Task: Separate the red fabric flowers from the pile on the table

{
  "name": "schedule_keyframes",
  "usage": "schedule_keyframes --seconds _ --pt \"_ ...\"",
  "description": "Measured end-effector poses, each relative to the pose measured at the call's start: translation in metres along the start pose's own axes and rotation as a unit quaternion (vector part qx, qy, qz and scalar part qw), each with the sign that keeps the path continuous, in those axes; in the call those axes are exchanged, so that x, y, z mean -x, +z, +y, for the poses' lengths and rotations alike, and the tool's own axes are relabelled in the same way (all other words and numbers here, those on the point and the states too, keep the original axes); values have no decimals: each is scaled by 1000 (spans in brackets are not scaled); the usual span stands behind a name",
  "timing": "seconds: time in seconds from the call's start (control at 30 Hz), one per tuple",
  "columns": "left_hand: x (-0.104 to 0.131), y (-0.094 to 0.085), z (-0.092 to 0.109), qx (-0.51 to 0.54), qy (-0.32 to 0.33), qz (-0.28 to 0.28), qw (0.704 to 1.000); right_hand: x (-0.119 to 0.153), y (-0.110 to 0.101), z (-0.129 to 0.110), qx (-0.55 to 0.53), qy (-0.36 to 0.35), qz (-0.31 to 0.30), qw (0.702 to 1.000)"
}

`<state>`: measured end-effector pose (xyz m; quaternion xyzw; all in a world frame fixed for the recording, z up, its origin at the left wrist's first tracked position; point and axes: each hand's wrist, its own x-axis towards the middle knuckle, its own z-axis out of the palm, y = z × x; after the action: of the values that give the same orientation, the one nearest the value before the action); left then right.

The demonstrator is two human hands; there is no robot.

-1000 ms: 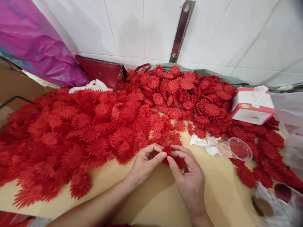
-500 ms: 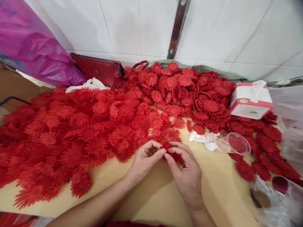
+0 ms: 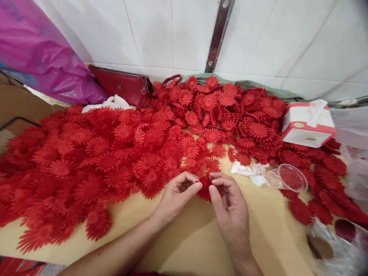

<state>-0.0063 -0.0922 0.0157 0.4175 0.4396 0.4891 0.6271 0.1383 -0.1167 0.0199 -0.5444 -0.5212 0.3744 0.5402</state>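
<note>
Between my hands a red daisy-shaped flower cutout [image 3: 205, 190] shows, partly hidden by the fingers; I cannot tell whether it lies on the table or is held. My left hand [image 3: 181, 193] pinches thumb against fingers, with a speck of red flower piece showing at the tips. Just right of that flower, my right hand [image 3: 231, 209] has its thumb and fingertips apart, with nothing visible between them. A wide heap of red flower cutouts [image 3: 123, 134] spreads to the left of and behind both hands.
At the right stand a tissue box [image 3: 308, 130], a clear plastic cup [image 3: 292, 178] and a crumpled tissue [image 3: 253, 171]. Plastic wrap with rolls [image 3: 339, 245] sits at the front right. A red purse [image 3: 120, 86] and purple bag [image 3: 48, 57] are at the back left, by the tiled wall.
The hands have drawn slightly apart. My right thumb and fingers have opened and moved right, off the red flower piece that both hands were pinching. The view has shifted a little.
</note>
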Motion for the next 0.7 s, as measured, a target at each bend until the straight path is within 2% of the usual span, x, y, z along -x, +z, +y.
schedule_keyframes --seconds 0.1,0.23,0.47,0.7 --pt "1 1 2 9 -5 -26 1000 2 1 3 41 -47 8 998" --pt "4 1 2 8 -13 -37 999 1 2 4 47 -44 13 998" --pt "4 -7 -13 60 16 24 998 0 -1 6 -68 21 38 997" --pt "3 -4 -19 112 22 68 991 -4 -2 13 -199 115 109 967"
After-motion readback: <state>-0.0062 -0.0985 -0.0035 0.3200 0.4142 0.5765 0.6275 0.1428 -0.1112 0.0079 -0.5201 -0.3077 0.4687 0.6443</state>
